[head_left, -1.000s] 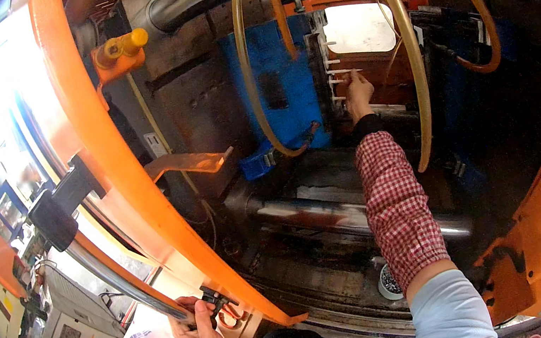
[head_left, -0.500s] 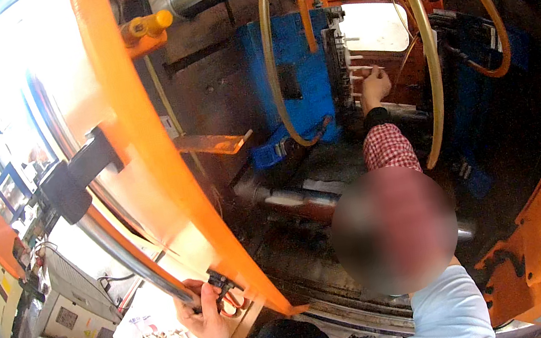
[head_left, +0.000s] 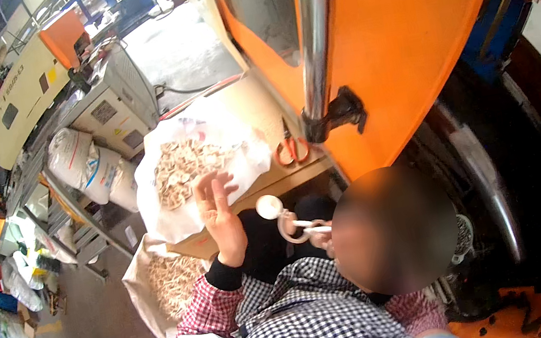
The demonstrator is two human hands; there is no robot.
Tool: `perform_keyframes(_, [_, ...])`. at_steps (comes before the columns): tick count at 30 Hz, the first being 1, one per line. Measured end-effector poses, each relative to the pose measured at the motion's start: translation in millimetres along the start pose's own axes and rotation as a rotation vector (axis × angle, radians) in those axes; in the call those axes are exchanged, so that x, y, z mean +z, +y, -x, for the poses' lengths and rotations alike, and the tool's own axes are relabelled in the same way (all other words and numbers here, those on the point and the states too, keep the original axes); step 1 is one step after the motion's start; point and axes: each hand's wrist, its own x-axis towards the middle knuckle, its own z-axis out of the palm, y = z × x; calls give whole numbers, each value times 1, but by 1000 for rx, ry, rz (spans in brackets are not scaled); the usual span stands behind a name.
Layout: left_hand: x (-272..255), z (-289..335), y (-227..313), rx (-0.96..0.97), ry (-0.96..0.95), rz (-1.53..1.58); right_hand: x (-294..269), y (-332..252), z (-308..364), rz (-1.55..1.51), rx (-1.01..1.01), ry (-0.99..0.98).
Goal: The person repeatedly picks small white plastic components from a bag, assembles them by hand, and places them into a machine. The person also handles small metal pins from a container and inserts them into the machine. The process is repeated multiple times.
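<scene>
My left hand (head_left: 222, 220) is raised with its fingers apart and holds nothing. It is at the near edge of a white plastic bag (head_left: 244, 141) full of small beige moulded parts (head_left: 188, 168). To its right, my right hand (head_left: 328, 239) grips a white moulded plastic piece (head_left: 286, 226) with a round disc at one end, a curved ring and a straight stem. A grey blurred patch hides most of the right hand and its wrist. Beyond the hands, red-handled scissors (head_left: 292, 152) lie on the tabletop.
The bag rests on a wooden table (head_left: 252, 104). Below it stands an open sack (head_left: 139, 284) of thin beige scraps. An orange machine door (head_left: 392, 41) with a black handle (head_left: 340, 114) rises at the right, beside the dark machine interior. Stuffed white sacks (head_left: 95, 169) sit on the left.
The view has swung left. My right hand has come out of the machine and now holds the white plastic piece. My left hand has let go of the door handle and opened.
</scene>
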Motion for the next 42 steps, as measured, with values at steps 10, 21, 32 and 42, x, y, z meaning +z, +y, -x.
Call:
perform_keyframes(10, [-72, 38, -21, -105, 104, -293, 207, 96, -62, 44, -161, -187])
perform_keyframes(21, [124, 114, -11, 400, -1265, -265, -92, -19, 63, 540, 71, 547])
perform_keyframes(32, [269, 193, -40, 719, -1808, -428, -188, 30, 124, 912, 563, 756])
perform_keyframes(42, [275, 198, -59, 566, -1680, -273, -201, 63, 141, 856, 432, 626])
